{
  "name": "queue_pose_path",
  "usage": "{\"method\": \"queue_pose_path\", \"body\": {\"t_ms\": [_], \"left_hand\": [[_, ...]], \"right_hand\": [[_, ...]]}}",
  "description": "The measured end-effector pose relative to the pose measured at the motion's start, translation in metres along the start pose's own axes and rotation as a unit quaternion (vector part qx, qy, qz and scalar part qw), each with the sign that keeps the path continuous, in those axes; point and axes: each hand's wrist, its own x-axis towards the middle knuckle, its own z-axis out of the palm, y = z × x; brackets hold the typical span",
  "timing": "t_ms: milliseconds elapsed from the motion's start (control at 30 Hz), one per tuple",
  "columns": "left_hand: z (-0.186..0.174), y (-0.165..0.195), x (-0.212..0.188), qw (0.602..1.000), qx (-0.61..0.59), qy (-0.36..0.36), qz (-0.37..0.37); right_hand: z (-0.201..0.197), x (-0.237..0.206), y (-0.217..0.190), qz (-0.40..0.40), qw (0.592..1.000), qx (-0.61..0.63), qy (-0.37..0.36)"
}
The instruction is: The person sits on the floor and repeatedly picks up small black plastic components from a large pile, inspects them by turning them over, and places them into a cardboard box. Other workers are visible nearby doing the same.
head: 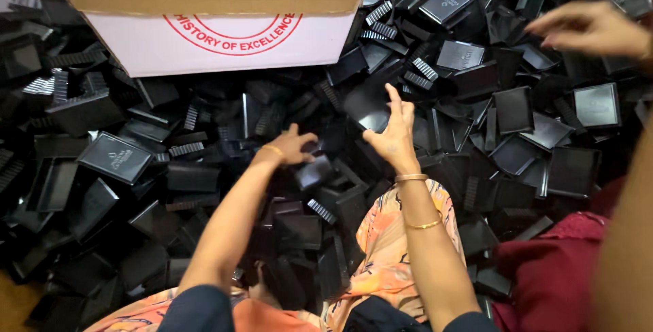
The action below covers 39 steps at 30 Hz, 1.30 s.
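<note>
A big heap of black plastic parts, flat square lids and ribbed pieces, covers the whole floor in front of me. My left hand reaches into the heap with its fingers curled around a small black piece. My right hand is raised a little above the heap, palm turned sideways and fingers up, touching the edge of a black square lid. Whether it grips the lid is unclear. Gold bangles sit on both wrists.
A cardboard box with red printing stands at the top left on the heap. Another person's hand hovers over the parts at the top right, their arm and dark red clothing along the right edge. My knees in orange patterned cloth are at the bottom.
</note>
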Motion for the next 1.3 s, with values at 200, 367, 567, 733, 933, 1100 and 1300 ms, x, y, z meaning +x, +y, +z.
{"method": "queue_pose_path", "body": {"t_ms": [200,367,567,733,933,1100,1300], "left_hand": [[-0.006,0.008,-0.055,0.9,-0.268,0.311,0.146],[-0.002,0.056,-0.074,0.853,-0.29,0.359,0.245],[0.004,0.067,-0.08,0.81,-0.39,0.352,0.261],[0.003,0.072,-0.082,0.844,-0.259,0.392,0.261],[-0.01,0.09,-0.094,0.808,-0.147,0.475,0.317],[-0.011,0.08,-0.096,0.862,-0.232,0.406,0.197],[-0.097,0.083,-0.108,0.81,-0.099,0.459,0.35]], "right_hand": [[0.008,-0.005,-0.017,0.122,0.89,0.396,-0.188],[0.014,-0.006,-0.028,0.057,0.802,0.53,-0.269],[0.007,-0.007,-0.028,0.026,0.773,0.571,-0.276],[0.012,-0.007,-0.031,0.03,0.801,0.534,-0.267],[0.025,-0.005,-0.019,0.197,0.698,0.661,-0.191],[0.033,-0.004,0.011,0.048,0.85,0.488,-0.19],[0.053,-0.001,0.01,0.093,0.84,0.508,-0.167]]}}
